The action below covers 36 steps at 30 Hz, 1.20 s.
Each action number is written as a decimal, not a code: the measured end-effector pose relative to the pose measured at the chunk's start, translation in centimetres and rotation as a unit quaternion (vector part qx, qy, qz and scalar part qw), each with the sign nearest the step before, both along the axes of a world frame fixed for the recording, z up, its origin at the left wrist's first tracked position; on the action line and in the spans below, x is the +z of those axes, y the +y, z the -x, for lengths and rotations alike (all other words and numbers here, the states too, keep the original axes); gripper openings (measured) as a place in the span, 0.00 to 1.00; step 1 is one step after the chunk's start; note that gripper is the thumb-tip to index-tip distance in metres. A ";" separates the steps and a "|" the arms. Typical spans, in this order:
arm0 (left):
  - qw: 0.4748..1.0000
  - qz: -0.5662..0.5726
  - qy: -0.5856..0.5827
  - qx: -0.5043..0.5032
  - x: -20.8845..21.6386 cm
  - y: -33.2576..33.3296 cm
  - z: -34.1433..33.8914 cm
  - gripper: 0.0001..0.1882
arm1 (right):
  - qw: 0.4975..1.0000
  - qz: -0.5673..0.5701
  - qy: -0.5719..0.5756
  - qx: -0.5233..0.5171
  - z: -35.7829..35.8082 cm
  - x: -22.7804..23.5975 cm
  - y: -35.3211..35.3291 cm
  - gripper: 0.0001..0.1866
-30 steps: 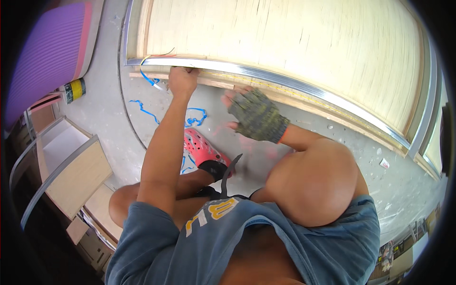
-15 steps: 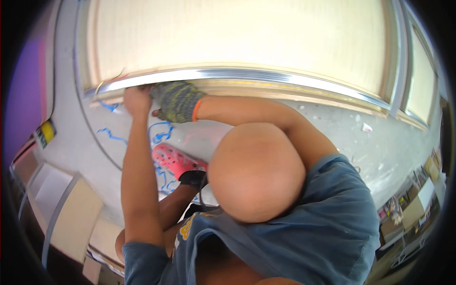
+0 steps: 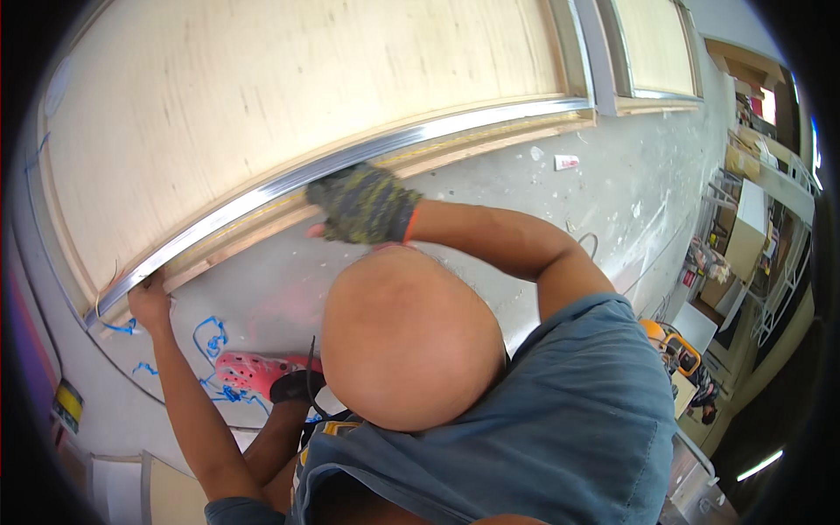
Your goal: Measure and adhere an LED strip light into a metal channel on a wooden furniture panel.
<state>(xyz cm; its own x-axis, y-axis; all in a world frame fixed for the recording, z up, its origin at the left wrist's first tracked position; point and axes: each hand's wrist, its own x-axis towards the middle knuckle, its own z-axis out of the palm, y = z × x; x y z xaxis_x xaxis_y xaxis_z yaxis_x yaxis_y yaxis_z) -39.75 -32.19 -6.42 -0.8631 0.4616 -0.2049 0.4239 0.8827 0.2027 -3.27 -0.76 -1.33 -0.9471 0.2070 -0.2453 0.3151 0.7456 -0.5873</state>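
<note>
A shiny metal strip (image 3: 468,121) runs along the near edge of a large pale wooden panel (image 3: 315,79), with a wooden frame rail (image 3: 499,140) beneath it. At the strip's left end is my bare left hand (image 3: 150,302), its fingers closed round the edge and partly hidden. My right hand (image 3: 366,206), in a grey and yellow knit glove with an orange cuff, touches the strip's underside farther right. Its thumb sticks out to the left; its other fingertips are hidden behind the metal.
My bent knee (image 3: 411,337) rises between my arms. Blue string (image 3: 210,337) lies by my pink clog (image 3: 254,372) on the grey floor. A second framed panel (image 3: 656,44) is at the upper right, near a small white packet (image 3: 566,163). Shelving and clutter (image 3: 744,219) stand at far right.
My right hand has moved away from my left, rightward along the strip. The left hand stays at the strip's left end. The whole view has swung, tilting the panel.
</note>
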 end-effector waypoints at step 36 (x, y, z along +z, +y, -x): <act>0.966 -0.020 -0.123 -0.227 12.0 -18.6 18.2 0.11 | 0.938 -0.111 0.141 0.298 28.4 10.6 -18.3 0.13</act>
<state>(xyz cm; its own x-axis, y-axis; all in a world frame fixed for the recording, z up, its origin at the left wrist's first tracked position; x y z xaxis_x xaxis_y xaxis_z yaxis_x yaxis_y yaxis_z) -57.99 -50.77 5.62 -0.4973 0.7929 -0.3522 0.7006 0.6065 0.3760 -31.65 -19.03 9.30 -0.9316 -0.3630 0.0196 -0.3408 0.8536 -0.3939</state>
